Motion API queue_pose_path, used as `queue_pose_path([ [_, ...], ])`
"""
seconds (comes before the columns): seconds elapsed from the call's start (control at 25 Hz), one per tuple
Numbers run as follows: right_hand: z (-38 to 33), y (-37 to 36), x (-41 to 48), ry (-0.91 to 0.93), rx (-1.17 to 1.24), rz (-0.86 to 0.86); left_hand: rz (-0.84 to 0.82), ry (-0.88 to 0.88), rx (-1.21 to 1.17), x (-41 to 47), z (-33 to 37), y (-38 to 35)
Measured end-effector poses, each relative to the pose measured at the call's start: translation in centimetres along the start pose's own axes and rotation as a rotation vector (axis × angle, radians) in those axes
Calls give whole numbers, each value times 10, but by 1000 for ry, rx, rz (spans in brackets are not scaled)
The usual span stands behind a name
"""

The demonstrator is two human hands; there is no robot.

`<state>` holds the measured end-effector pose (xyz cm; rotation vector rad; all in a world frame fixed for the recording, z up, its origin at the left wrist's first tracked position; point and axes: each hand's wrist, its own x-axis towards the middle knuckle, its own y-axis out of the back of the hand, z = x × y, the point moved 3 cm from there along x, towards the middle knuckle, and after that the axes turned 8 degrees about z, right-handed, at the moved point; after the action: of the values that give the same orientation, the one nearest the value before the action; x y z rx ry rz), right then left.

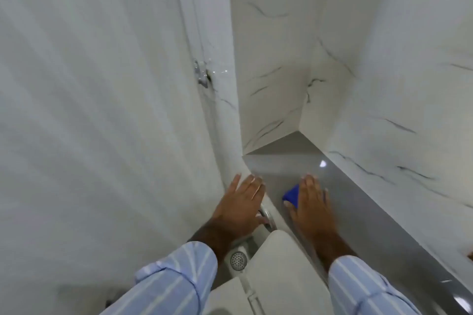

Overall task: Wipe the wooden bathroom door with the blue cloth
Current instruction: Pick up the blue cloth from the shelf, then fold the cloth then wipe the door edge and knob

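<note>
My right hand (311, 204) lies flat on a folded blue cloth (292, 195), pressing it onto a glossy grey ledge (358, 212); only the cloth's left part shows past my fingers. My left hand (242, 208) rests with fingers spread and nothing in it against the base of the white marble wall (102, 110), by a chrome flush plate (266, 216). No wooden door is in sight. Both wrists come out of light blue striped sleeves.
A white toilet lid (279, 271) sits directly below my hands, with a round metal floor drain (238, 259) beside it. A chrome fitting (202, 73) juts from the left wall. Veined white marble walls (396, 84) close in on the right and behind the ledge.
</note>
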<state>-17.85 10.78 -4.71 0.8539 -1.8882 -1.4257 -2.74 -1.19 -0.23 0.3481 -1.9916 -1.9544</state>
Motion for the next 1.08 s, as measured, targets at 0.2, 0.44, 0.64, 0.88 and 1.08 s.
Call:
queue_pose_path([
  [0.2,77,-37,15,-400,155,-92,-163,358,-531,84,35,-66],
  [0.44,78,-52,18,-372,259,-4,-205,456,-624,107,56,-108],
  [0.64,51,-37,18,-613,1000,-33,-283,688,-1024,70,33,-84],
  [0.88,-82,0,24,-484,1596,-586,39,1047,-1530,-36,-46,1],
  [1.08,-216,16,15,-295,1368,-772,353,1250,-1491,-150,-127,53],
])
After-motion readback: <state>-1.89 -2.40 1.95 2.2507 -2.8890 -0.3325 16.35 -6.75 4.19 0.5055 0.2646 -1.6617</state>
